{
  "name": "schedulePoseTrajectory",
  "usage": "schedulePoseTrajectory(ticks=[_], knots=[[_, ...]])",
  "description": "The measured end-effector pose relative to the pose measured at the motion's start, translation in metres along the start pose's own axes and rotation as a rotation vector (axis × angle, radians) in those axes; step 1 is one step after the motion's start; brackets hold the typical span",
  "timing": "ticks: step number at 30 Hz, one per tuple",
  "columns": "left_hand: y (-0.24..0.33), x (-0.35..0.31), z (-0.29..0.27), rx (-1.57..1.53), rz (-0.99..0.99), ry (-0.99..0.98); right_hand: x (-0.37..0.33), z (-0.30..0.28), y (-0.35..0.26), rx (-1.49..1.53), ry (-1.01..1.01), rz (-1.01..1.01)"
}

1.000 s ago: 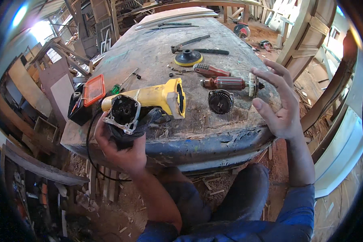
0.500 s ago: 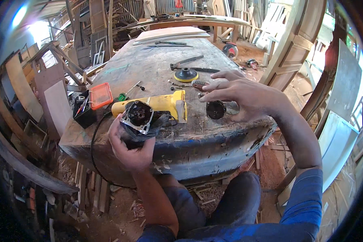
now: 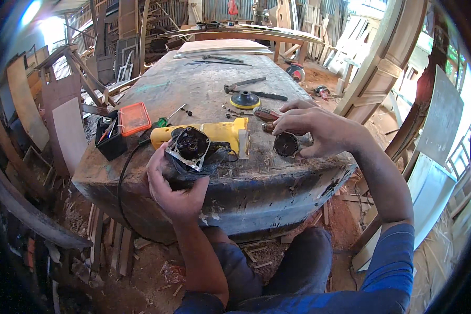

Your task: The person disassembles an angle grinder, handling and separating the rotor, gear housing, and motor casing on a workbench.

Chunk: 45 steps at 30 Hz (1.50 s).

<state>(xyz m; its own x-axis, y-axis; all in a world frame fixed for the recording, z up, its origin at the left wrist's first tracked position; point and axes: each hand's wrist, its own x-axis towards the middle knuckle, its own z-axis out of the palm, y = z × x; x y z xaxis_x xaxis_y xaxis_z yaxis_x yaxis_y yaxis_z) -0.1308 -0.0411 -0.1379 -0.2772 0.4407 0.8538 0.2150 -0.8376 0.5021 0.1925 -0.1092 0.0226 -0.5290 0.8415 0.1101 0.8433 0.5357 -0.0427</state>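
My left hand [image 3: 179,194] is curled under a gear housing [image 3: 190,147], its open round side facing up and dark with grease. Dark plastic film or cloth shows beneath the housing. Just behind it lies the yellow power tool body [image 3: 220,135]. At the table's near edge my right hand [image 3: 319,128] bends over a round black gear [image 3: 286,144], fingertips at its upper edge and thumb beside its right edge. A screwdriver with a red and grey handle [image 3: 267,114] lies close to those fingers. Farther back rest a black-and-yellow backing pad [image 3: 244,99] and a hammer [image 3: 256,94].
At the left stands a black box [image 3: 111,146] of tools with an orange lid [image 3: 134,118]. A green-handled screwdriver [image 3: 162,122] lies near it. A black cord [image 3: 121,183] hangs over the table's edge. Boards [image 3: 222,48] lie at the far end; a wooden door [image 3: 387,68] leans right.
My right hand's fingers and thumb have drawn in around the black gear. The left hand keeps hold of the housing. The whole view has shifted slightly.
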Motion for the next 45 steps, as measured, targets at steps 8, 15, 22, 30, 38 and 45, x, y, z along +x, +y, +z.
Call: schedulePoseTrajectory(ticks=[8, 15, 22, 30, 38, 45], knots=[[0.001, -0.001, -0.001, -0.025, -0.028, -0.001, -0.006, 0.004, 0.0, 0.063, 0.042, 0.006], [-0.002, -0.003, 0.001, -0.029, -0.029, -0.009, 0.004, 0.005, 0.002, 0.068, 0.025, 0.045], [0.0, -0.002, -0.002, 0.022, -0.02, -0.018, -0.002, 0.018, -0.015, 0.094, 0.117, 0.166], [-0.007, -0.003, 0.0, -0.037, -0.006, -0.022, -0.007, 0.03, -0.028, -0.096, 0.331, 0.12], [-0.008, -0.004, 0.001, -0.04, -0.034, -0.007, -0.009, 0.035, -0.04, -0.113, 0.464, 0.254], [-0.002, -0.005, -0.002, -0.006, -0.075, -0.033, -0.018, 0.019, -0.05, 0.522, 0.646, 0.299]])
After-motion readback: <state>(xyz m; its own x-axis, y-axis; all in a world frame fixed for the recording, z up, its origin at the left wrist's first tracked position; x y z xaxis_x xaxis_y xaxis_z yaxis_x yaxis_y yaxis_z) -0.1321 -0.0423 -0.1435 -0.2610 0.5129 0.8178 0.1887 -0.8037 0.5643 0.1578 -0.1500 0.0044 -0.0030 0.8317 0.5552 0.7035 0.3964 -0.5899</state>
